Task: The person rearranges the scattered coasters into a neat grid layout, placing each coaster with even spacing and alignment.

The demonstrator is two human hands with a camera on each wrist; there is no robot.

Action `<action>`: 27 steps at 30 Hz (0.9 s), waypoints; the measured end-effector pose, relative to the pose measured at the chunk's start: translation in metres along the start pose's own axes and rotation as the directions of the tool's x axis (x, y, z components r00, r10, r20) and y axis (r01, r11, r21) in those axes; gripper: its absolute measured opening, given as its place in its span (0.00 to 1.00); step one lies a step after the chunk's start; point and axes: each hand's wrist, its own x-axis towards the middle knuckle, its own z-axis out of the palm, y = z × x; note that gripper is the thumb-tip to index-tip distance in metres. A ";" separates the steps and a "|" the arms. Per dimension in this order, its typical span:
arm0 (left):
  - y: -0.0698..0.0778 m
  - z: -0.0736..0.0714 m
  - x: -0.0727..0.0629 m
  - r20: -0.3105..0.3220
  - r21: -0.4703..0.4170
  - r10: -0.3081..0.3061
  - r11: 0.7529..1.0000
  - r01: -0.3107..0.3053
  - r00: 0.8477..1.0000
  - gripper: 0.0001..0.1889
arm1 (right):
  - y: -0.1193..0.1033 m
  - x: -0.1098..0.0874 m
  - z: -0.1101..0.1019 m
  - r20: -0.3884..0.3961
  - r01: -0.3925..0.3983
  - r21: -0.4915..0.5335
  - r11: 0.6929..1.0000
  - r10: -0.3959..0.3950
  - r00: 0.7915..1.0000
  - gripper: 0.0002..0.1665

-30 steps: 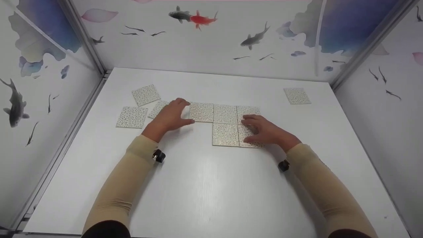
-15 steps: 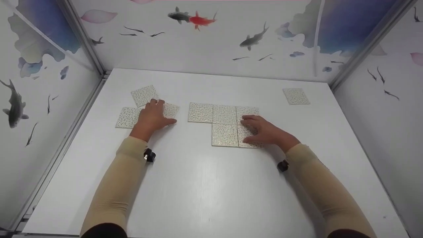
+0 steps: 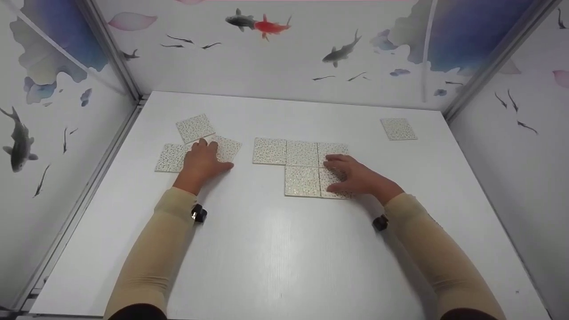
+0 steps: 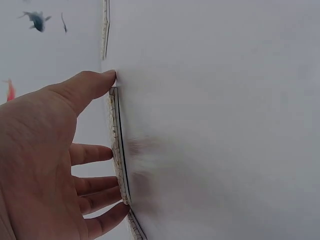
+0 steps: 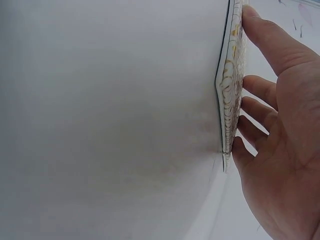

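My left hand (image 3: 201,163) rests its fingertips on a square speckled mosaic tile (image 3: 230,148) at the left of the table. In the left wrist view the thumb is at that tile's edge (image 4: 120,145), and the fingertips touch its patterned face. On the right, my right hand (image 3: 358,175) lies with spread fingertips over the right end of a block of similar tiles. A back row of three, with a left-end tile (image 3: 269,151), adjoins two in front, including a front-left tile (image 3: 302,181). In the right wrist view the fingertips touch the patterned face of a tile (image 5: 231,95).
Beside the left hand lie another tile (image 3: 169,158) and a tilted tile (image 3: 195,127) behind it. A lone tile (image 3: 398,129) sits at the back right of the white table (image 3: 266,249). Fish-printed panels (image 3: 275,66) enclose the back and sides.
My left hand has moved left from the block's left end to the loose tile, then settled slightly lower onto it. The right hand has stayed in place on the block.
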 end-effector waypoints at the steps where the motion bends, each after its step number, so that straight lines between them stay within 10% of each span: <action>1: 0.000 0.000 -0.001 -0.002 0.000 0.001 1.000 -0.001 1.000 0.47 | 0.000 0.000 0.000 0.001 0.000 0.002 1.000 0.000 1.000 0.54; 27: -0.002 0.002 0.005 -0.030 -0.056 0.026 0.998 -0.027 0.999 0.44 | -0.002 -0.003 -0.001 0.006 0.000 0.021 1.000 0.000 1.000 0.55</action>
